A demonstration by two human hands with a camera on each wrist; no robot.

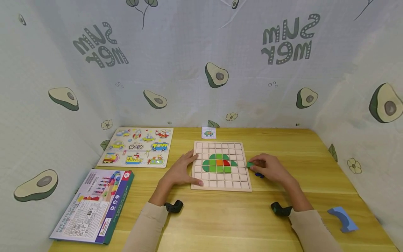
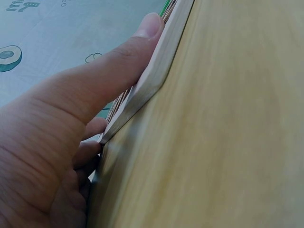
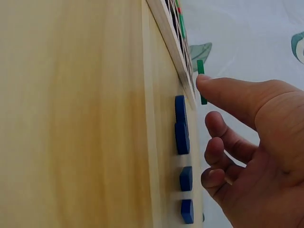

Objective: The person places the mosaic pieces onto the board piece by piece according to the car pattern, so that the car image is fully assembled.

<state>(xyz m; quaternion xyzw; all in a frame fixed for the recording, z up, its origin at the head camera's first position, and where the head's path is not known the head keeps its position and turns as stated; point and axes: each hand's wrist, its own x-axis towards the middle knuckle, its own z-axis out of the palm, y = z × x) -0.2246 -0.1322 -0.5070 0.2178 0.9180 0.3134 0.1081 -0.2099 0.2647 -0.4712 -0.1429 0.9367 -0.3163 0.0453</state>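
Observation:
A wooden grid board (image 1: pixel 221 184) lies mid-table, bearing green tiles (image 1: pixel 219 169), an orange tile (image 1: pixel 219 162) and a red tile (image 1: pixel 226 163) set together in a car-like shape. My left hand (image 1: pixel 178 170) rests at the board's left side, fingers spread; its thumb (image 2: pixel 126 59) lies along the near edge. Just off the board's right edge, my right hand (image 1: pixel 271 168) pinches a small green tile (image 3: pixel 201 67) between thumb and a finger. Several dark blue pieces (image 3: pixel 182 137) sit on the table under that hand, mostly hidden in the head view.
Behind the board lies a small picture card (image 1: pixel 209 133) showing a similar car. A vehicle puzzle board (image 1: pixel 126 153) is at the back left, with a flat toy box (image 1: pixel 86 210) in front. A light blue arch block (image 1: pixel 344 218) lies at the right. Patterned cloth surrounds the table.

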